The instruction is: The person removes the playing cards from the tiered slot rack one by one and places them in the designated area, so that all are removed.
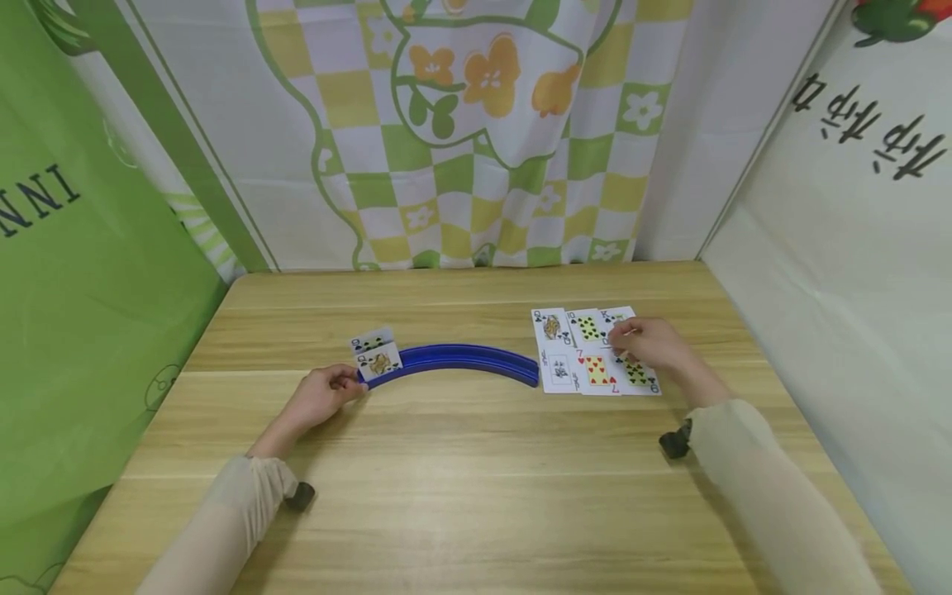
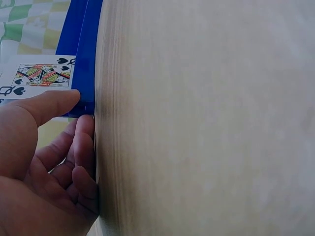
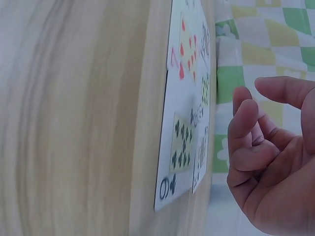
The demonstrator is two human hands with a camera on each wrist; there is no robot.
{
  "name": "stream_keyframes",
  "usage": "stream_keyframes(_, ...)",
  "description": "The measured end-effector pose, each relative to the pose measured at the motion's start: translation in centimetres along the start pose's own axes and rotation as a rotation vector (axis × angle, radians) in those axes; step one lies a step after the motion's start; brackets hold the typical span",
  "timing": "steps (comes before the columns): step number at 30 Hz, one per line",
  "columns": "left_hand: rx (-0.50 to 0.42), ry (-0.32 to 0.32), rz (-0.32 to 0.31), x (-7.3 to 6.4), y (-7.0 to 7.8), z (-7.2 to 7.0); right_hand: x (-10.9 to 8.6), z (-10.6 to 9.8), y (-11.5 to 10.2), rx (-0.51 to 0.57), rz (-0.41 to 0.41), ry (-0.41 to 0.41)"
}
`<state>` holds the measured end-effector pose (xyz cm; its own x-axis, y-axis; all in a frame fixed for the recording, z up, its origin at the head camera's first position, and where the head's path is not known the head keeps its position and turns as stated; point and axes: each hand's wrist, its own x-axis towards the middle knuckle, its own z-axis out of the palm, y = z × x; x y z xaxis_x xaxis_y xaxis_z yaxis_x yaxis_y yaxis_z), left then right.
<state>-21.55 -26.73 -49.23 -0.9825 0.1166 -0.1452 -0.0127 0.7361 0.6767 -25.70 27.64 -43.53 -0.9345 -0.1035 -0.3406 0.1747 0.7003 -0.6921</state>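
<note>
A curved blue card holder (image 1: pixel 468 357) lies on the table. Two cards stand in its left end, the queen of spades (image 1: pixel 380 364) in front of another black card (image 1: pixel 372 340). My left hand (image 1: pixel 321 395) grips that end of the holder; in the left wrist view the thumb (image 2: pixel 66 101) lies on its blue face, just below the queen. Over the cards at the right hovers my right hand (image 1: pixel 649 340), fingers bent, thumb and forefinger apart, nothing between them. Beneath and beside it lie a seven of hearts (image 1: pixel 597 371), a nine of clubs (image 3: pixel 182 147) and a joker (image 1: pixel 559 369).
Behind that row lie a queen (image 1: pixel 551 327), a black ten (image 1: pixel 587 328) and another card (image 1: pixel 619 314) partly hidden by the right hand. The wooden table (image 1: pixel 476 496) ends at a patterned curtain (image 1: pixel 476 190) at the back, with cloth walls on both sides.
</note>
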Motion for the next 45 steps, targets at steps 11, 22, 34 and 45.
stream_keyframes(11,0.002,0.002,0.002,-0.1,-0.2,0.1,0.6,1.5,-1.5,0.005,-0.044,0.009)
stream_keyframes(22,-0.001,-0.001,-0.003,0.0,0.0,0.0,0.9,2.5,-3.6,0.002,-0.119,0.0)
stream_keyframes(34,0.005,0.002,0.002,0.2,0.0,0.0,1.2,3.5,-4.7,0.017,-0.132,-0.022)
stream_keyframes(45,-0.005,-0.001,0.0,0.0,0.0,0.1,0.9,4.5,-6.2,-0.015,-0.175,-0.037)
